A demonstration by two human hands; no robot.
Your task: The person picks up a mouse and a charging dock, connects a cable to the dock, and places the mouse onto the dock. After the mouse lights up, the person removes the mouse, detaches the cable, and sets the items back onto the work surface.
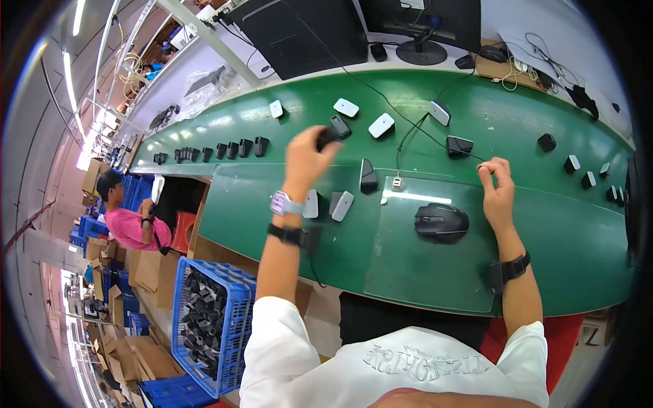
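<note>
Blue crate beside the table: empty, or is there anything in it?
The blue crate is not empty: a jumbled heap of black parts shows through its open top; how deep, I cannot tell.

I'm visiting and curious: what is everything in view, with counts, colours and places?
Bench: one, green, centre
Clear sheet: one, transparent, near bench edge
Mouse: one, black, on the clear sheet
Small blocks: over twenty, black or partly white, across the bench
Large panels: two, black, beyond the bench
Near crate: one, blue, lower left, holding dark pieces
Cardboard boxes: several, brown, left
Other person: one, pink shirt, left
Watch: one, pale strap, left wrist
Wristbands: two, black, forearms
Left fingers: one set, holding a blurred dark object
Right fingers: one set, pinching a black cable
</note>
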